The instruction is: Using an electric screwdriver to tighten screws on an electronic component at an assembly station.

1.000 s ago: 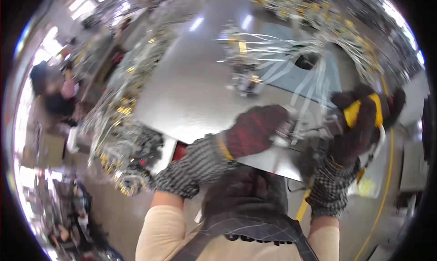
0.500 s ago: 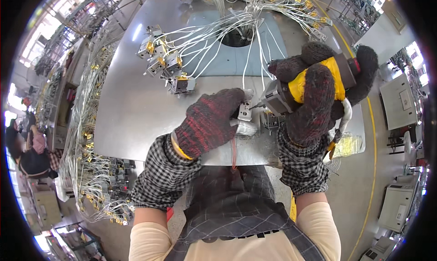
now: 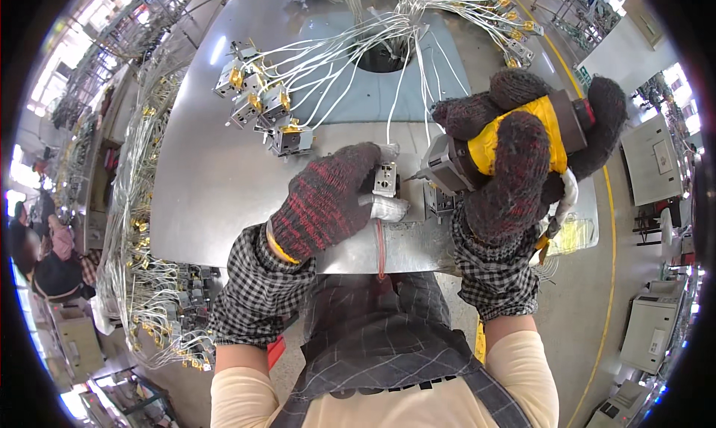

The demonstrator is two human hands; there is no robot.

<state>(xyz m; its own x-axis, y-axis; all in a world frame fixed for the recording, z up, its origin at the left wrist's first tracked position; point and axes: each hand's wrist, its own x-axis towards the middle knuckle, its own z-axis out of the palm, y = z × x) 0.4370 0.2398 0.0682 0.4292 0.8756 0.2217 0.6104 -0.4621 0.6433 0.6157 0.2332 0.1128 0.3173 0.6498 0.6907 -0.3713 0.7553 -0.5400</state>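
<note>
My left hand (image 3: 328, 200), in a dark red knitted glove with pale wrapped fingertips, pinches a small metal terminal block (image 3: 385, 180) with a white wire running up from it. My right hand (image 3: 522, 155), gloved in dark wool, is wrapped around a power screwdriver (image 3: 455, 163) bound with yellow tape. The driver's thin bit points left and its tip stands a little apart from the block. Partly under the driver, another metal block (image 3: 440, 201) rests on the metal tabletop (image 3: 216, 189).
White wires (image 3: 335, 55) spread from a dark round hole (image 3: 384, 57) in the table. Several wired metal blocks (image 3: 261, 103) lie at the left, and more ring the far edge. Wire bundles (image 3: 142, 204) hang left of the table. A seated person (image 3: 56, 256) is farther left.
My left hand has moved left with the terminal block, opening a gap from the screwdriver's bit. The screwdriver has shifted slightly left.
</note>
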